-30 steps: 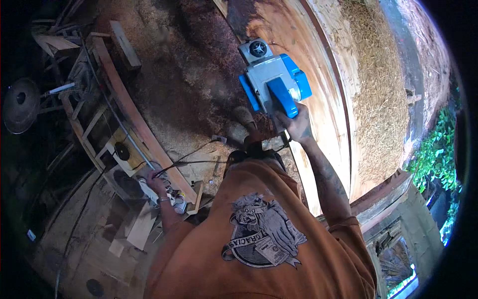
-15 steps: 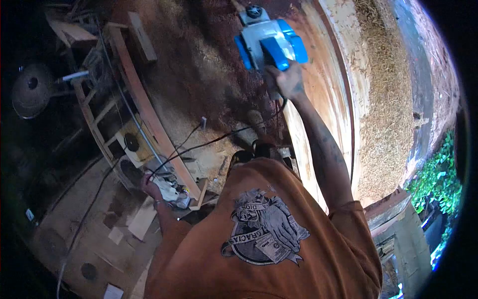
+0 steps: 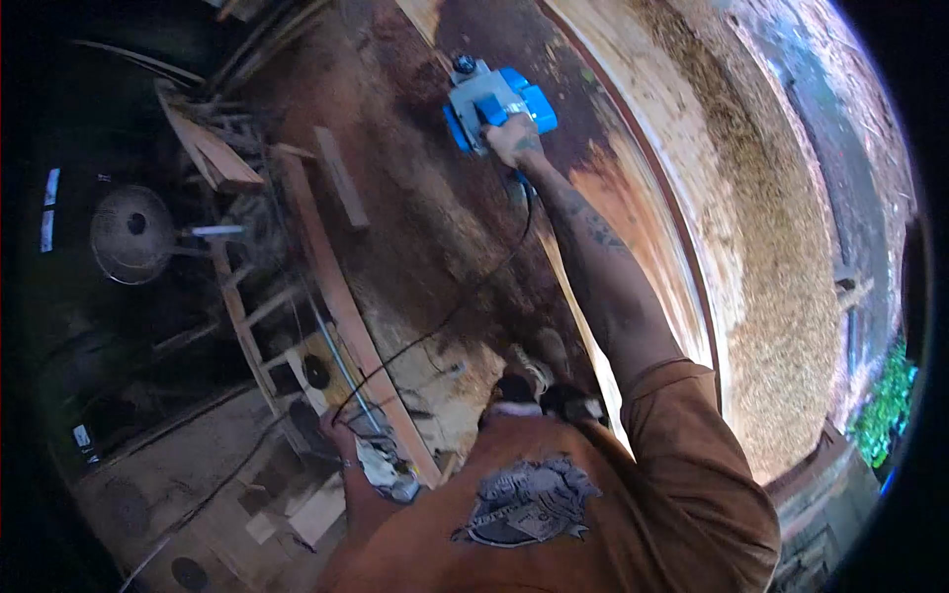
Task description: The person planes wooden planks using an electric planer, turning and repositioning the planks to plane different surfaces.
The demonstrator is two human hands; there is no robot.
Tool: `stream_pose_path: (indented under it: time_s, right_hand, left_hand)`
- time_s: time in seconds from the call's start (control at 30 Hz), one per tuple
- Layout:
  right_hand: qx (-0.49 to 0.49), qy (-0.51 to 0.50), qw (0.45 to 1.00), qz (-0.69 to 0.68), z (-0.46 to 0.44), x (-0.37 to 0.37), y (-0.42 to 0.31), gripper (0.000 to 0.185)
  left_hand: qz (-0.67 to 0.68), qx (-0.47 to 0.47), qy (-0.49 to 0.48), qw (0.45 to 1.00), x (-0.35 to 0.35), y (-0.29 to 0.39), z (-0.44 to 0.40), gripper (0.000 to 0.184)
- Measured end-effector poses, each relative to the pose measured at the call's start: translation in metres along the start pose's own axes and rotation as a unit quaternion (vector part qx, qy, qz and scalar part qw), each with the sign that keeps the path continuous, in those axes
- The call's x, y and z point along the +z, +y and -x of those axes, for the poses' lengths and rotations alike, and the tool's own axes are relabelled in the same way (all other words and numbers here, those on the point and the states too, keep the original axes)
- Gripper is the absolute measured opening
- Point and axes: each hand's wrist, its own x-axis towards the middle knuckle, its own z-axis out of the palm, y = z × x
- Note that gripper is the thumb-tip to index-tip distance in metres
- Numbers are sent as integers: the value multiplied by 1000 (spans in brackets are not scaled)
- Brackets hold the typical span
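The right hand (image 3: 514, 140) is gripping a blue-and-grey electric hand planer (image 3: 478, 91), its fingers clamped on the handle (image 3: 489, 110). The planer is resting near the view's top, on a long board (image 3: 589, 341). A black power cord (image 3: 465, 299) is trailing to the left hand (image 3: 338, 432), whose fingers are holding it beside a wooden beam (image 3: 348, 301).

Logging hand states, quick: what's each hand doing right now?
Left hand: closed, apparently on the black cord.
Right hand: closed, holding the blue planer.
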Motion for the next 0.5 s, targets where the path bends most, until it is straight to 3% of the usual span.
stream_pose_path:
  time_s: [0.1,0.13,0.27,0.37,0.5]
  right_hand:
    - [-20,-8,1000,14,-40,7,-27,53]
    - [-43,-6,999,28,-55,16,-29,53]
    - [-17,-12,1000,10,-93,27,-49,53]
    - [-37,10,999,7,-114,32,-64,54]
    - [-29,27,999,26,-169,60,-72,55]
  left_hand:
    - [109,20,15,994,0,12,-36,16]
    - [325,-78,17,942,0,40,-42,16]
    - [110,57,-14,992,7,96,-79,30]
    - [191,-23,-49,980,44,126,-106,31]
    - [128,-8,-142,982,103,180,-152,24]
